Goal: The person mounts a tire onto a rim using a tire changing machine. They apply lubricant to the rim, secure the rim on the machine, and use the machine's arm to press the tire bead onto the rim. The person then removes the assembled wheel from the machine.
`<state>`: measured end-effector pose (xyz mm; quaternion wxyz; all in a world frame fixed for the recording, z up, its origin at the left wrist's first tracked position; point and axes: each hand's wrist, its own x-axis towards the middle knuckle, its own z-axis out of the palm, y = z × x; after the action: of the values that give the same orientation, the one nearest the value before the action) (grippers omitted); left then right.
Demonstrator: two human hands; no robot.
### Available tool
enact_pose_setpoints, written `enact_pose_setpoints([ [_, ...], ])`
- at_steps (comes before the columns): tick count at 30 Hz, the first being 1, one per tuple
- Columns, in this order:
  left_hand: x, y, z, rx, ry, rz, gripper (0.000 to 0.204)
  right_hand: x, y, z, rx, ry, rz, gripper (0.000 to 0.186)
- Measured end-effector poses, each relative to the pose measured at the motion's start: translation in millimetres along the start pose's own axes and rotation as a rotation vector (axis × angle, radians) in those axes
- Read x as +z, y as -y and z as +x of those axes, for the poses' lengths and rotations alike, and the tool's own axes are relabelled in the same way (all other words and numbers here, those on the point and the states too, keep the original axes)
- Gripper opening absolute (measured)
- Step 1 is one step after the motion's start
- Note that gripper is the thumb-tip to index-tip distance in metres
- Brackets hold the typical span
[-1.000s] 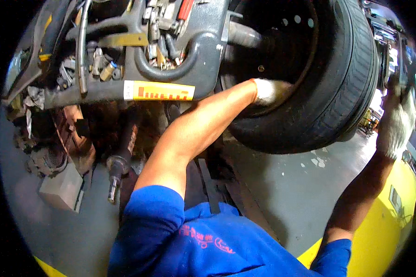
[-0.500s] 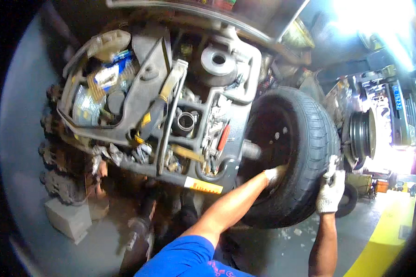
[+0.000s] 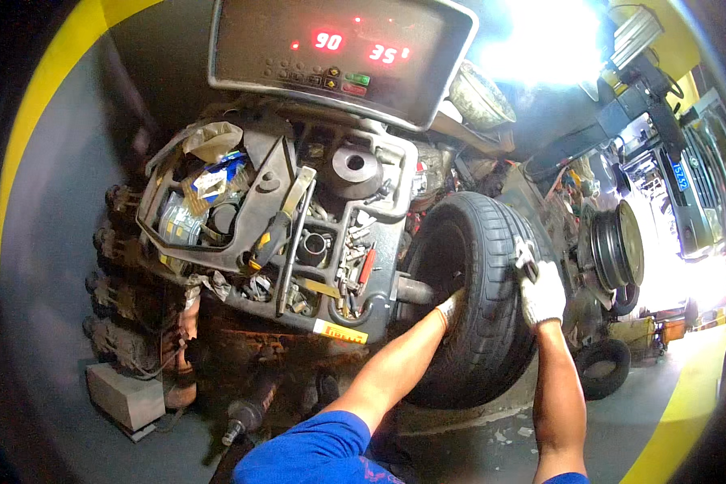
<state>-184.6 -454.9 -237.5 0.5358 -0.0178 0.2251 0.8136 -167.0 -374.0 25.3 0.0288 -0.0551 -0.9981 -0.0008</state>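
Observation:
A large black tyre (image 3: pixel 492 298) stands upright on the right side of a wheel balancer (image 3: pixel 387 266), whose metal shaft (image 3: pixel 415 290) points into the dark hollow of the wheel. My left hand (image 3: pixel 452 310), in a white glove, reaches into that hollow from the near side. Its fingers are hidden behind the tyre's sidewall. My right hand (image 3: pixel 543 297), also gloved, is against the outer tread. Its fingers are bent around a small greyish piece (image 3: pixel 526 256) whose kind I cannot make out.
The balancer's tray holds a grey cone (image 3: pixel 356 167), a red-handled tool (image 3: pixel 367 266) and small metal weights. Behind it rises a display panel (image 3: pixel 339 56) with red lit digits. To the right are a bare rim (image 3: pixel 617 244) and another tyre (image 3: pixel 602 369). A grey block (image 3: pixel 125 395) sits at left.
The view has tilted up, bringing the display panel in. My right hand has moved from beside the tyre's right edge up and inward over the tread. My left hand stays inside the wheel.

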Motion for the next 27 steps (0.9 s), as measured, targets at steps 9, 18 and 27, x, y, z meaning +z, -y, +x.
enact_pose_setpoints([
  [9, 12, -1, -8, 0.007, -0.003, -0.043, 0.057, -6, 13, 15, 0.093, 0.028, -0.033, 0.037],
  [18, 19, 39, -35, -0.024, 0.022, -0.211, 0.056, 30, -19, -135, -0.079, -0.269, 0.179, 0.023],
  [27, 9, 72, -92, 0.17, -0.409, 0.299, 0.057, 65, -13, -220, -0.088, -0.201, 0.308, 0.023],
])
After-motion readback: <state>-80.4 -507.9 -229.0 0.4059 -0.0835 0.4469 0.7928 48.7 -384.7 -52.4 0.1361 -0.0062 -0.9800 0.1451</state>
